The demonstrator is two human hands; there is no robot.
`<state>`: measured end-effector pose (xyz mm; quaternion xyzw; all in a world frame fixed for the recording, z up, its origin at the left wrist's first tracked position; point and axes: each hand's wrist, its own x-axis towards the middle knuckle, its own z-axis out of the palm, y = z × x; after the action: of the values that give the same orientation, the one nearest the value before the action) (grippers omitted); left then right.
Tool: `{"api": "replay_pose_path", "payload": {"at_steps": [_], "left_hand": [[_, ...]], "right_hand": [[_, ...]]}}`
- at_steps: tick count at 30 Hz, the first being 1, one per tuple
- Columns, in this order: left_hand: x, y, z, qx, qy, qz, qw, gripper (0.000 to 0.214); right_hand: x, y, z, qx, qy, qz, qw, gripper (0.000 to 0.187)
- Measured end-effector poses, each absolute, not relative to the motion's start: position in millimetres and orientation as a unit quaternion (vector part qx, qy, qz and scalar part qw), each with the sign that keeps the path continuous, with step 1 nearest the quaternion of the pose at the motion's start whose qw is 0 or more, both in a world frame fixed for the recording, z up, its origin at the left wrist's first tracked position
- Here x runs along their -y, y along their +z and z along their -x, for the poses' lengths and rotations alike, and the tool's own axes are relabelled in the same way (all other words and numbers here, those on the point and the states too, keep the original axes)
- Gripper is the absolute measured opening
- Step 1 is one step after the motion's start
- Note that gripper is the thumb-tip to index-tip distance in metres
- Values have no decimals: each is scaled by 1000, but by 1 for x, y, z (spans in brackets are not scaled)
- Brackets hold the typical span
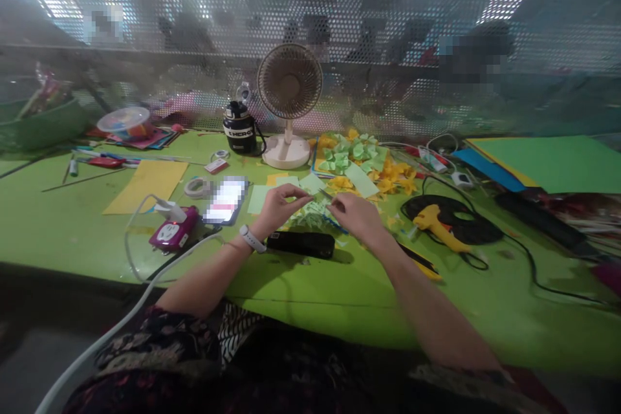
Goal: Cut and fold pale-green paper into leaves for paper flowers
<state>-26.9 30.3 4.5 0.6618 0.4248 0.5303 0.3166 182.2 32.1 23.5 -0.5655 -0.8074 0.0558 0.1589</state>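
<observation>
Over the middle of the green table, my left hand (284, 207) is closed in a pinch, a pale watch band on its wrist. What its fingertips hold is too small to make out. Just to its right, my right hand (356, 215) is closed around a thin, pointed, dark tool (325, 193), whose tip points toward the left fingertips. Below both hands lies a pile of pale green paper cuttings (310, 215). Light green paper pieces (311, 182) are spread behind them. Nearer to me is a black oblong case (301, 244).
Behind the hands are folded green paper flowers (356, 154), yellow ones (392, 174) and a fan (290, 84). A yellow glue gun (444, 229) and a utility knife (420, 262) lie right. A phone (226, 200) and a purple power adapter (173, 231) with cables sit left.
</observation>
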Motion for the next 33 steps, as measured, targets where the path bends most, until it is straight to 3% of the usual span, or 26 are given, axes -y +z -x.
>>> {"api": "replay_pose_path", "payload": {"at_steps": [3,5,10,19,25,33], "left_hand": [[-28,4,26,-410,513,-714,243,15],[-26,5,25,-409,512,-715,243,12],[-23,6,22,-411,514,-700,278,8],[-21,8,24,-424,484,-728,237,7],[-21,15,26,-443,457,-667,387,27],[-29,5,24,-416,432,-662,448,34]], "right_hand": [[-26,23,-179,827,62,482,283,21],[-23,21,-176,850,56,421,311,24],[-21,14,-169,870,8,389,304,29],[-26,11,-173,882,-23,372,288,32],[-32,8,-177,880,-19,382,281,32],[-31,5,-176,877,-12,394,276,33]]}}
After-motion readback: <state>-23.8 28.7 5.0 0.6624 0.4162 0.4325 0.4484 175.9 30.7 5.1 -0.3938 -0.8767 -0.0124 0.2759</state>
